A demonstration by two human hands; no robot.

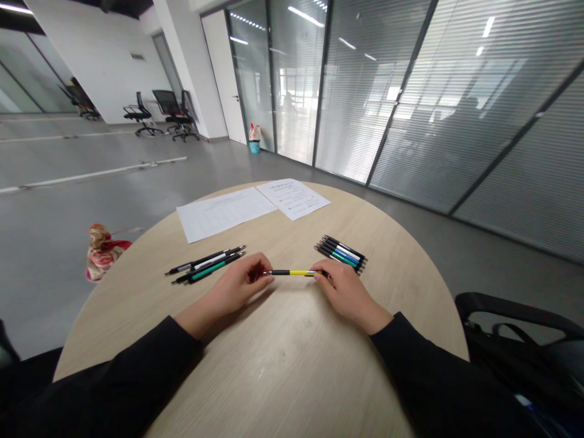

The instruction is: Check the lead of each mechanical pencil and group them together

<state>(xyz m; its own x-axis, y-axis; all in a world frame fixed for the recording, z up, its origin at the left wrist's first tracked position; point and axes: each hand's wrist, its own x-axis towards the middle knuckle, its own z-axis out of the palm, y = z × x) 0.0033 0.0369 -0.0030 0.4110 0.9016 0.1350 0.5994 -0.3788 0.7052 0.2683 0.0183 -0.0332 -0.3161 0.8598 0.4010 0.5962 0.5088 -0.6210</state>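
Note:
A yellow and black pen (298,273) lies level between my hands over the middle of the round table (274,365). My left hand (244,281) pinches its left end between thumb and fingers. At the other end, my right hand (341,288) grips the pen, its fingers covering part of that tip. Just left of my left hand lie several pens (212,266), black, white and green, loosely side by side. Beyond my right hand rests a tidy row of several pens (342,250) with black, white, blue and green barrels, partly hidden by that hand.
Two printed sheets of paper (228,211) lie along the table's far edge. A black chair (515,328) stands close by on the right. On the floor at left is a red and cream patterned bag (104,252). Glass partitions with blinds (356,109) run behind.

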